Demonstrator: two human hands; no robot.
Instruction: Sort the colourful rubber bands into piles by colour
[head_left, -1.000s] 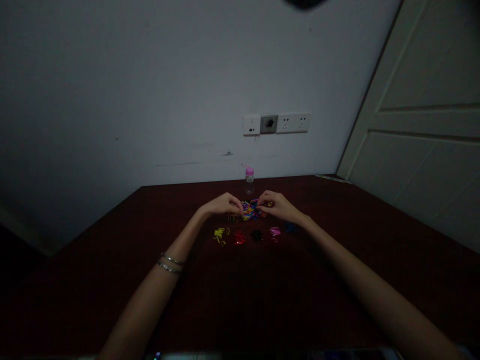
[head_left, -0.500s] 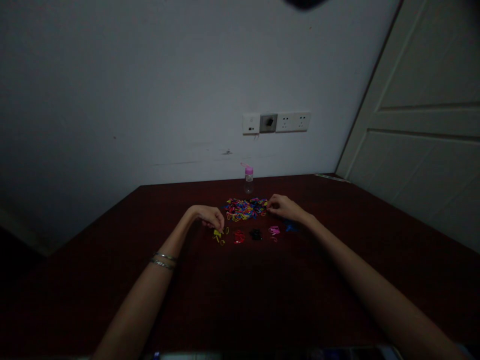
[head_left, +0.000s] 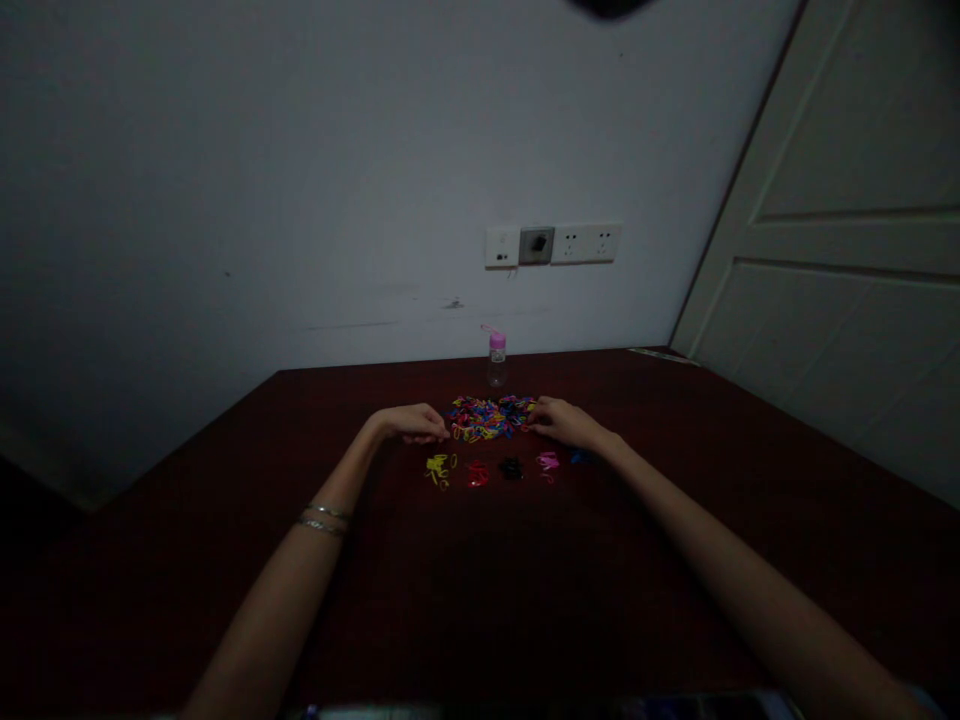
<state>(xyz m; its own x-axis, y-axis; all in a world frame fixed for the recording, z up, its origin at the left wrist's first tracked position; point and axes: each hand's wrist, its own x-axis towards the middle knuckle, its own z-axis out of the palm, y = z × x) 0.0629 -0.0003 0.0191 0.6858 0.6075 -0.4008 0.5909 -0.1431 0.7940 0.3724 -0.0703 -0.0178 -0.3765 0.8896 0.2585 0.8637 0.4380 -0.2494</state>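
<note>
A heap of small multicoloured elastic bands [head_left: 487, 420] lies on the dark red table. At its left edge my left hand [head_left: 416, 424] is closed, fingers curled, the fingertips just beside the bands; anything inside is hidden. My right hand [head_left: 564, 421] reaches the heap's right edge with fingers pinched together, and what they grip is too small to make out. In front of the heap lie small groups by colour: yellow bands [head_left: 436, 467], red bands [head_left: 478, 473], black bands [head_left: 511, 468], pink bands [head_left: 548, 461] and blue bands [head_left: 578, 456], the last partly behind my right wrist.
Behind the heap stands a clear bottle with a pink cap [head_left: 497, 360]. The table [head_left: 480, 580] meets a pale wall that carries sockets and switches [head_left: 553, 245]. A white panelled door [head_left: 840, 240] is on the right. The light is dim.
My left hand went from the heap to the yellow bands, then back up to the heap's left edge. My right hand moved off slightly rightward, then slightly left against the heap's right side.
</note>
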